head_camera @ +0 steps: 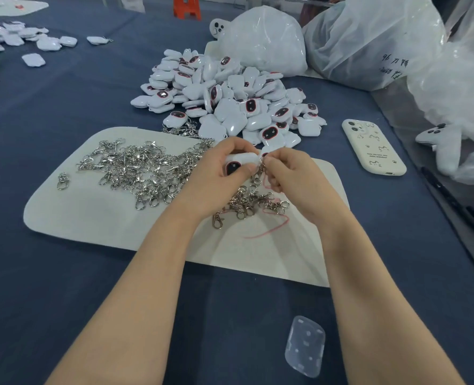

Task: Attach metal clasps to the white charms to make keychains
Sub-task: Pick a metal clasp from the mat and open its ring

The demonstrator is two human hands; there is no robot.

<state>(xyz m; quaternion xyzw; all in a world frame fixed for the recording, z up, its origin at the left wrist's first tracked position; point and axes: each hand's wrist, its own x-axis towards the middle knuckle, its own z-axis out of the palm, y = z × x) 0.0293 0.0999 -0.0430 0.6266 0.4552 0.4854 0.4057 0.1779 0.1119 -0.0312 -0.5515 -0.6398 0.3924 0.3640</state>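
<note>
Over the blue counter [63, 120], the left hand [222, 165] gripped a light, slick charm [237, 163] by its edges; the right hand [284, 170] pinched a stiff clasp [261, 169].

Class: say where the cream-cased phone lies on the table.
In the head view, the phone lies flat on the blue cloth at the right, just right of the charm pile and beyond the right hand.

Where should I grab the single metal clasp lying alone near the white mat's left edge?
Probably pinch the lone clasp by its larger loop at the near end, coming straight down from above: it lies flat on the white mat, apart from the clasp pile, so nothing should tangle.
</note>
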